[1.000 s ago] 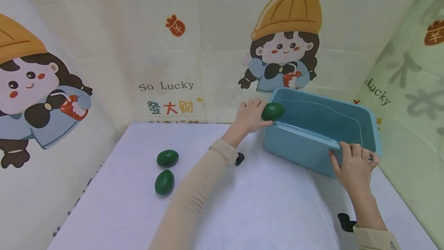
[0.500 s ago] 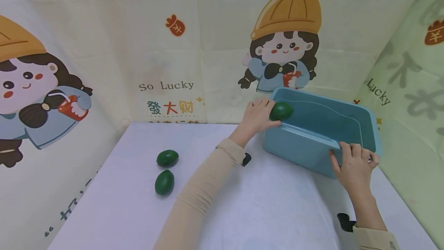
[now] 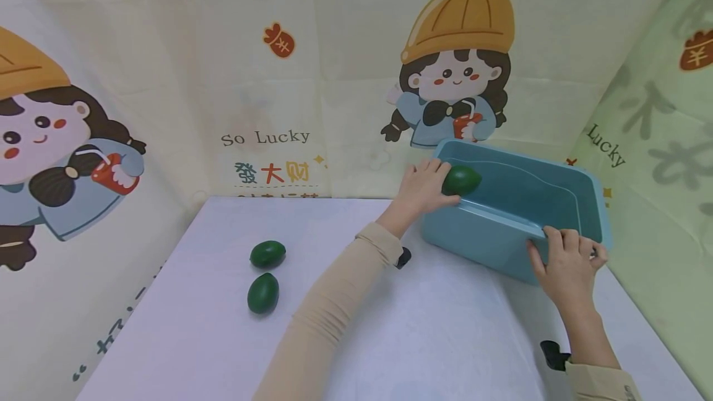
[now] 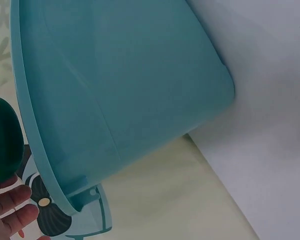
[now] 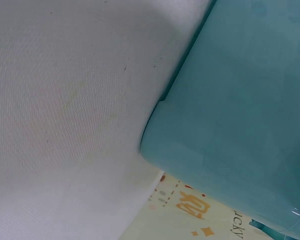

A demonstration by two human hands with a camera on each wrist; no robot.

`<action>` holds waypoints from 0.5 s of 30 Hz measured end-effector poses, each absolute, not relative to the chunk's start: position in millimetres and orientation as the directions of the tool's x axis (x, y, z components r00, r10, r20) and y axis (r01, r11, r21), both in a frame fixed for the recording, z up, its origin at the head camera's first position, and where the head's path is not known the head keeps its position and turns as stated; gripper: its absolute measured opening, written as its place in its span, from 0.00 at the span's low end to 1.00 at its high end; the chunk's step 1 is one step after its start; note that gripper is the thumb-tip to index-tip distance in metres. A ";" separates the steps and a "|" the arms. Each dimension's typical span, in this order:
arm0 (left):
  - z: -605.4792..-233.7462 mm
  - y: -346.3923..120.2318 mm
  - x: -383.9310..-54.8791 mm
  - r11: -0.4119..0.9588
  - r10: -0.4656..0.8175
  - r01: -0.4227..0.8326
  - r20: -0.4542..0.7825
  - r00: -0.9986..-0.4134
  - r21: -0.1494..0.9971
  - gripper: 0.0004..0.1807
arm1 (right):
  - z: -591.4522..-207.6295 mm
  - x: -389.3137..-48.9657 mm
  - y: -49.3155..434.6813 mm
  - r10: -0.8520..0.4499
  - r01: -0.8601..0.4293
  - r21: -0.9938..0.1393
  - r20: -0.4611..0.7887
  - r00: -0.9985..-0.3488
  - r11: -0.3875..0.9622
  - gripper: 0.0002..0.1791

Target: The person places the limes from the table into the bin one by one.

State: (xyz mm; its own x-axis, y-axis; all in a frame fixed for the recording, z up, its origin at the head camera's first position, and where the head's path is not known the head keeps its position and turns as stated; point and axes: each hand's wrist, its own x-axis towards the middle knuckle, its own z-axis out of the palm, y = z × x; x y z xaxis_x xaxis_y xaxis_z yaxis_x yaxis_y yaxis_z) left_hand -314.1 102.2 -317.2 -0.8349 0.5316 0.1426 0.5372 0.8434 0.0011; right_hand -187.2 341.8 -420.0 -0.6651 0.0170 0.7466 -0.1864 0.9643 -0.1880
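Observation:
My left hand (image 3: pixel 421 192) holds a dark green lime (image 3: pixel 462 180) over the left end of a light-blue plastic bin (image 3: pixel 473 237). In the left wrist view the lime (image 4: pixel 5 142) shows at the left edge beside the bin's rim (image 4: pixel 32 130), a thumb tip on it and fingers (image 4: pixel 12 205) below. My right hand (image 3: pixel 570 268) grips the bin's near rim close to its right corner, thumb on the outer wall and fingers over the edge. The right wrist view shows just the bin's outer wall (image 5: pixel 225 115), with the hand out of sight.
Two more green limes, one farther back (image 3: pixel 268 254) and one nearer (image 3: pixel 263 293), lie on the white-covered table (image 3: pixel 184 339) left of my left sleeve (image 3: pixel 328 308). A printed cloth backdrop (image 3: pixel 356 79) stands right behind the table and bin.
My left hand has moved right with the lime, from the bin's left rim to farther over its opening. The right hand, the bin and the two limes on the table have stayed put.

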 end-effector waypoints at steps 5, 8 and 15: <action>-316.1 108.2 -312.2 0.838 0.540 0.546 0.136 -0.831 0.010 0.40 | -420.1 -187.2 341.8 0.016 -0.187 -0.184 0.752 -0.658 0.965 0.38; -315.4 111.8 -310.6 0.833 0.544 0.552 0.140 -0.827 0.027 0.39 | -420.3 -187.2 342.0 0.015 -0.186 -0.181 0.753 -0.658 0.966 0.38; -312.8 120.6 -306.9 0.830 0.545 0.556 0.141 -0.826 0.051 0.39 | -420.3 -187.0 341.9 0.019 -0.184 -0.186 0.749 -0.662 0.965 0.39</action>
State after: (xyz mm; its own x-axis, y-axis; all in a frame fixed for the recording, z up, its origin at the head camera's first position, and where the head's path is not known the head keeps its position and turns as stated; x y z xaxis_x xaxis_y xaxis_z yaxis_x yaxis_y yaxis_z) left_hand -306.9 120.6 -312.8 -0.8264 0.5451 0.1414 0.5560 0.8296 0.0514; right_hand -187.0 341.9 -420.3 -0.6618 0.0188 0.7495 -0.1838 0.9651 -0.1864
